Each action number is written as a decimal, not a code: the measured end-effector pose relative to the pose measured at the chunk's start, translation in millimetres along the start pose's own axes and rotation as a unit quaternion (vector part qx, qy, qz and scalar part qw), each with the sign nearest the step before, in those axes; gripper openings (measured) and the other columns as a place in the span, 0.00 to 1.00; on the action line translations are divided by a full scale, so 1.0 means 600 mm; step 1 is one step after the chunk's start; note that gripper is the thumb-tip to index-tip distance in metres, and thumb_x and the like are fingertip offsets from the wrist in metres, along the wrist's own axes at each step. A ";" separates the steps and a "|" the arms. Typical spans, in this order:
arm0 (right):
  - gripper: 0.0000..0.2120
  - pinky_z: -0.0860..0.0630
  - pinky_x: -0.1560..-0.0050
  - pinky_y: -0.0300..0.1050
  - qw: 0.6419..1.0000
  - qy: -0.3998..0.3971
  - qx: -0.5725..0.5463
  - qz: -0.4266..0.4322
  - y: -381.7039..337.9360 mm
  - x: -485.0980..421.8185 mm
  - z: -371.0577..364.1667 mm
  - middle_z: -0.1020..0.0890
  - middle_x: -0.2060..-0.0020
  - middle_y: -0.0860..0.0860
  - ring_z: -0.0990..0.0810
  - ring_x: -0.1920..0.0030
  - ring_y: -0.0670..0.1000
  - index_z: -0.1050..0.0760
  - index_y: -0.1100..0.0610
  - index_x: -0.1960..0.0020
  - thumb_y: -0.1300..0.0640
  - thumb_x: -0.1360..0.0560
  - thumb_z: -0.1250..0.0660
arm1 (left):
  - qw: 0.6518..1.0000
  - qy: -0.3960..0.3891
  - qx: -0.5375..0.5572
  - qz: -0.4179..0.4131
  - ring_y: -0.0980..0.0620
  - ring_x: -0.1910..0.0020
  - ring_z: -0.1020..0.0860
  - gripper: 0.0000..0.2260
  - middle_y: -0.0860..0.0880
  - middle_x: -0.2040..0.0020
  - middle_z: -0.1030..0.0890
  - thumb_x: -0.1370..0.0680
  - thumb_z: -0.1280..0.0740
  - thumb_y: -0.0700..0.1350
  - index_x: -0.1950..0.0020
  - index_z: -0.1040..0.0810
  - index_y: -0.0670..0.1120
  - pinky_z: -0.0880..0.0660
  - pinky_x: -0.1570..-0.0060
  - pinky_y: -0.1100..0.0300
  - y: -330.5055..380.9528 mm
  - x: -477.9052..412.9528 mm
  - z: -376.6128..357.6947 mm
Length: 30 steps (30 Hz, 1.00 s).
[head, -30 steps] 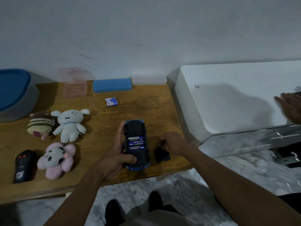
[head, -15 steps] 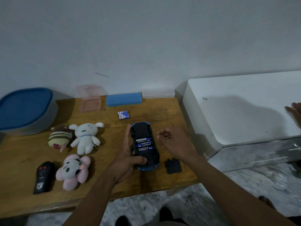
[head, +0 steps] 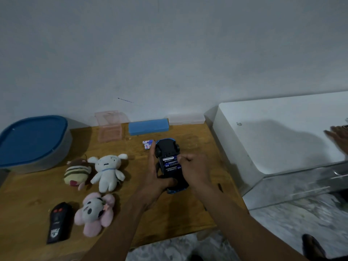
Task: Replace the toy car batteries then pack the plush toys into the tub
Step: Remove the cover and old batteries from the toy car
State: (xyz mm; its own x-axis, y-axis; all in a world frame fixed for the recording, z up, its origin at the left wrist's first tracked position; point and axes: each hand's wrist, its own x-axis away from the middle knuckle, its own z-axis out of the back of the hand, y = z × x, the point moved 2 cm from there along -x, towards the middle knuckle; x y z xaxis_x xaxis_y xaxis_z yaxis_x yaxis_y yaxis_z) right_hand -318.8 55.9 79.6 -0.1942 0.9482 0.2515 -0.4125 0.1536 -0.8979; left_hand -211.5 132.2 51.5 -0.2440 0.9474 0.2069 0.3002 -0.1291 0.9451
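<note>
The blue toy car [head: 166, 147] lies upside down on the wooden table [head: 178, 134], and my left hand [head: 154, 178] grips it along its left side and rear. Its battery compartment is open, with several batteries [head: 170, 164] inside. My right hand [head: 195, 170] is curled over the compartment, its fingertips pinching the right end of the upper battery. A small pack of spare batteries [head: 147, 144] lies just left of the car's front. Three plush toys lie to the left: striped [head: 76, 172], white [head: 108, 169] and pink panda [head: 95, 211]. The tub [head: 62, 146] stands far left under its blue lid.
A black remote [head: 59, 223] lies near the table's front left edge. A clear pink box [head: 110, 127] and a blue box [head: 148, 126] stand along the wall. A white cabinet [head: 282, 132] adjoins the table on the right, with another person's hand [head: 339, 137] on it.
My right hand left the black battery cover on the table and came onto the car's batteries. The car, in my left hand, shifted slightly farther from me.
</note>
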 end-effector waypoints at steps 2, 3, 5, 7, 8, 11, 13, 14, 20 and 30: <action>0.06 0.18 0.53 0.48 0.995 0.001 -0.078 -0.061 -0.005 0.005 -0.003 0.15 0.55 0.54 0.17 0.55 0.52 0.17 0.56 0.52 0.59 0.24 0.33 | 1.000 -0.012 -0.003 0.005 0.36 0.37 0.25 0.53 0.51 0.31 0.30 0.38 0.30 0.28 0.36 0.43 0.81 0.26 0.44 0.32 0.002 -0.001 0.008; 0.05 0.18 0.56 0.47 0.990 -0.003 -0.113 -0.086 -0.008 0.008 -0.004 0.16 0.55 0.54 0.17 0.55 0.52 0.18 0.56 0.53 0.60 0.24 0.33 | 1.000 -0.019 -0.004 0.009 0.36 0.37 0.25 0.53 0.51 0.31 0.30 0.38 0.30 0.28 0.36 0.43 0.80 0.26 0.44 0.32 0.003 -0.001 0.013; 0.05 0.20 0.62 0.43 0.979 -0.012 -0.168 -0.115 -0.014 0.015 -0.004 0.16 0.57 0.54 0.17 0.57 0.52 0.19 0.56 0.56 0.61 0.25 0.32 | 0.999 -0.032 0.003 0.020 0.36 0.38 0.24 0.53 0.51 0.31 0.29 0.37 0.30 0.27 0.35 0.43 0.80 0.26 0.44 0.32 0.002 -0.002 0.021; 0.04 0.23 0.66 0.39 0.977 -0.018 -0.183 -0.110 -0.019 0.021 -0.002 0.16 0.58 0.53 0.17 0.58 0.50 0.19 0.56 0.57 0.62 0.25 0.32 | 0.999 -0.044 0.014 0.029 0.37 0.39 0.23 0.53 0.51 0.31 0.29 0.36 0.31 0.26 0.33 0.44 0.79 0.25 0.44 0.33 0.002 -0.002 0.030; 0.04 0.23 0.67 0.38 0.979 -0.019 -0.178 -0.097 -0.021 0.023 -0.003 0.16 0.58 0.53 0.17 0.59 0.49 0.19 0.55 0.58 0.62 0.26 0.32 | 0.998 -0.049 0.017 0.031 0.37 0.40 0.22 0.53 0.50 0.31 0.29 0.35 0.32 0.25 0.32 0.44 0.78 0.25 0.45 0.34 0.003 -0.002 0.033; 0.04 0.21 0.65 0.40 0.990 -0.007 -0.135 -0.044 -0.023 0.028 -0.010 0.15 0.59 0.51 0.16 0.60 0.48 0.18 0.53 0.60 0.60 0.28 0.29 | 0.997 -0.056 0.037 0.040 0.36 0.40 0.23 0.53 0.49 0.31 0.30 0.33 0.35 0.21 0.32 0.44 0.77 0.25 0.47 0.33 0.003 -0.002 0.040; 0.02 0.18 0.61 0.43 0.994 0.012 -0.108 -0.015 -0.023 0.030 -0.015 0.15 0.61 0.49 0.16 0.61 0.48 0.18 0.53 0.60 0.58 0.30 0.26 | 0.996 -0.065 0.043 0.045 0.36 0.40 0.22 0.53 0.49 0.30 0.31 0.32 0.35 0.21 0.30 0.44 0.75 0.23 0.48 0.34 0.001 -0.002 0.043; 0.02 0.18 0.60 0.44 0.995 0.022 -0.098 -0.003 -0.024 0.030 -0.016 0.15 0.61 0.49 0.15 0.60 0.48 0.18 0.53 0.60 0.57 0.30 0.25 | 0.995 -0.072 0.045 0.047 0.37 0.40 0.22 0.53 0.50 0.29 0.31 0.32 0.35 0.21 0.30 0.44 0.75 0.23 0.49 0.37 0.001 -0.002 0.043; 0.06 0.17 0.59 0.43 0.995 0.021 -0.089 0.034 -0.031 0.022 -0.011 0.16 0.60 0.48 0.16 0.59 0.46 0.19 0.53 0.55 0.58 0.32 0.24 | 0.992 -0.101 0.057 0.048 0.42 0.46 0.19 0.52 0.48 0.28 0.32 0.29 0.39 0.19 0.28 0.47 0.72 0.22 0.57 0.51 0.013 0.000 0.042; 0.04 0.23 0.65 0.31 0.985 -0.030 -0.156 0.061 -0.039 0.007 0.030 0.16 0.59 0.48 0.17 0.60 0.42 0.19 0.55 0.53 0.61 0.24 0.33 | 0.993 -0.090 0.052 0.054 0.35 0.39 0.24 0.51 0.47 0.32 0.27 0.34 0.33 0.24 0.35 0.41 0.78 0.23 0.49 0.42 0.015 0.006 0.027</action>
State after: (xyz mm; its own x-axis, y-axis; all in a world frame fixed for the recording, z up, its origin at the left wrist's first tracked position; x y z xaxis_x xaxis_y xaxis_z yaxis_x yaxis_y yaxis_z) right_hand -326.1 51.4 108.6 -0.2816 0.9481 0.1478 -0.0916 0.1268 -0.9877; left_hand -194.4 139.3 56.9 -0.0396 0.9680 0.2477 0.4123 -0.2100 0.8865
